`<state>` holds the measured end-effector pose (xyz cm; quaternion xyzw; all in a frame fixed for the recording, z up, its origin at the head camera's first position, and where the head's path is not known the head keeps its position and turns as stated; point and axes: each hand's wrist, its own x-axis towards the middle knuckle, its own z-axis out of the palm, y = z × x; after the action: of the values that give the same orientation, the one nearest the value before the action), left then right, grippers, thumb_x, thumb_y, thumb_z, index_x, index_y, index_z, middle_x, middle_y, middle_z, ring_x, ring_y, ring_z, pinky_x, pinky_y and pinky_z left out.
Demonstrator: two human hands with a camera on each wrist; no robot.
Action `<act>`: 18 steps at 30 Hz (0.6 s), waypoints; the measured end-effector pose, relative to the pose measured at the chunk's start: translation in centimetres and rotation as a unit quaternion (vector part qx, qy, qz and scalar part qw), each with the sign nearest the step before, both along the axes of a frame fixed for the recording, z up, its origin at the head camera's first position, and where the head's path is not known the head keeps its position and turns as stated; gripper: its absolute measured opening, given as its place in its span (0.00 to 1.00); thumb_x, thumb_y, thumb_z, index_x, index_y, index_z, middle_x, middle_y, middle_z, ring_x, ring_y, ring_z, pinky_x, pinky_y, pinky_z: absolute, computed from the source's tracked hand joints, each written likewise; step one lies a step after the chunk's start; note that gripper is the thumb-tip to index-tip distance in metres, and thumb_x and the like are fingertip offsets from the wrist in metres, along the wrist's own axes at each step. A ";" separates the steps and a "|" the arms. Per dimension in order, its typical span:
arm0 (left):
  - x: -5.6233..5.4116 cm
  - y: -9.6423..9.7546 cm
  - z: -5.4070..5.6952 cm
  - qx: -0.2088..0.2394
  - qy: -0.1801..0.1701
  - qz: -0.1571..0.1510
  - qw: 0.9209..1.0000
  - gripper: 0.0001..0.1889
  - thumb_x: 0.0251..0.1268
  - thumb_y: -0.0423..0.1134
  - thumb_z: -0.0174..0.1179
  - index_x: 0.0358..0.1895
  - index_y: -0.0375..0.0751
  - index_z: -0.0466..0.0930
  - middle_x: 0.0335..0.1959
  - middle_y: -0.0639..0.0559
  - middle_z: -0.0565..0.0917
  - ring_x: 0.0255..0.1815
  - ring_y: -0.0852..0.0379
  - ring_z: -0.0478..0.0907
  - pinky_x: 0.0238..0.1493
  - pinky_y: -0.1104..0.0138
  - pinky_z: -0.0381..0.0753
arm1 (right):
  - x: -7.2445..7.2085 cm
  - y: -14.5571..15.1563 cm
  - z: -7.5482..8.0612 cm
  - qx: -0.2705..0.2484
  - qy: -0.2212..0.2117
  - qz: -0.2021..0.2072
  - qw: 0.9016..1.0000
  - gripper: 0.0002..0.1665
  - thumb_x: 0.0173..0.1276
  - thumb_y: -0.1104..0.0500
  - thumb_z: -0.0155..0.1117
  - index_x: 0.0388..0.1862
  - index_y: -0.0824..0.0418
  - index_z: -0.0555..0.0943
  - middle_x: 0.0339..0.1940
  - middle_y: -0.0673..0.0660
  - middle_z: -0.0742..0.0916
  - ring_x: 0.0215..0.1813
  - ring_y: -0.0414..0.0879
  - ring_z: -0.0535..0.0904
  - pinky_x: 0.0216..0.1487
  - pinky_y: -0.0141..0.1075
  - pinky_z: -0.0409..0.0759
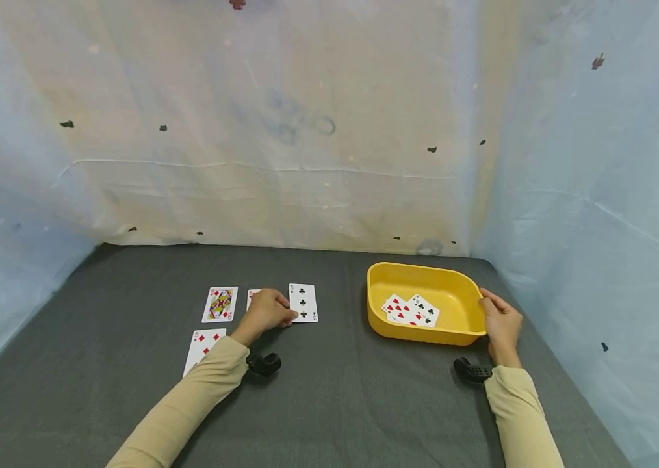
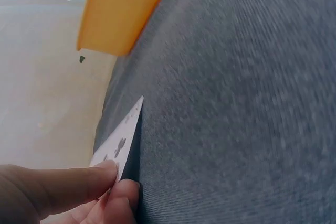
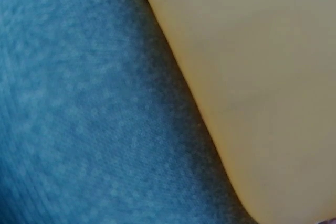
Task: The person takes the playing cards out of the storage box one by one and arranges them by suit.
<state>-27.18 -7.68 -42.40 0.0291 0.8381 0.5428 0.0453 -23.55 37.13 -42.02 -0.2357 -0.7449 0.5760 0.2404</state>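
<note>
My left hand (image 1: 266, 311) pinches a three of clubs playing card (image 1: 304, 302) by its near left corner. In the left wrist view the thumb lies on the face of that card (image 2: 126, 137), fingers are beneath, and its edge tilts up from the cloth. My right hand (image 1: 502, 325) grips the right end of a yellow plastic tub (image 1: 411, 333), thumb at the rim. Inside the tub lie overlapping cards, among them a hearts card (image 1: 398, 307) and a clubs card (image 1: 426, 310). The right wrist view shows only the tub's wall (image 3: 273, 103) and cloth; the hand's fingers are out of it.
A queen of diamonds (image 1: 220, 304) lies left of my left hand. Nearer, a five of diamonds (image 1: 197, 348) is partly covered by the left sleeve. Another card (image 1: 251, 296) shows behind the hand. Dark grey cloth (image 1: 329, 390) covers the table; pale sheeting (image 1: 306, 214) hangs behind it.
</note>
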 end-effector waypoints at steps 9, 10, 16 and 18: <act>0.1 0.2 0.1 -0.024 0.003 0.000 1.000 0.08 0.48 0.25 0.71 0.25 0.31 0.78 0.13 0.50 0.80 0.13 0.61 0.78 0.16 0.73 0.76 | 0.0 0.1 -0.1 0.000 0.002 -0.002 1.000 0.22 0.71 0.55 0.59 0.60 0.61 0.80 0.54 0.55 0.83 0.39 0.37 0.80 0.36 0.24 0.79; 0.1 0.2 0.1 -0.021 0.001 0.001 1.000 0.08 0.48 0.25 0.71 0.25 0.31 0.78 0.13 0.50 0.79 0.12 0.62 0.77 0.16 0.73 0.76 | 0.0 0.1 -0.1 0.001 0.003 -0.003 1.000 0.21 0.71 0.55 0.59 0.60 0.61 0.80 0.54 0.55 0.83 0.39 0.37 0.80 0.36 0.24 0.79; 0.0 0.1 0.1 -0.007 -0.014 0.001 1.000 0.08 0.48 0.25 0.70 0.26 0.31 0.78 0.14 0.49 0.80 0.13 0.62 0.77 0.17 0.73 0.77 | 0.0 0.1 -0.1 0.002 0.010 0.001 1.000 0.21 0.71 0.56 0.59 0.60 0.61 0.80 0.54 0.55 0.83 0.39 0.38 0.80 0.36 0.25 0.79; 0.0 0.0 0.1 -0.005 -0.018 -0.001 1.000 0.09 0.49 0.25 0.70 0.27 0.31 0.77 0.16 0.49 0.80 0.14 0.62 0.78 0.18 0.73 0.77 | 0.0 0.1 -0.1 0.001 0.010 0.003 1.000 0.21 0.71 0.56 0.59 0.60 0.61 0.80 0.55 0.55 0.83 0.40 0.38 0.80 0.36 0.25 0.79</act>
<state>-27.23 -7.68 -42.27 0.0202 0.8398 0.5392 0.0608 -23.59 37.26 -42.10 -0.2276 -0.7440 0.5781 0.2459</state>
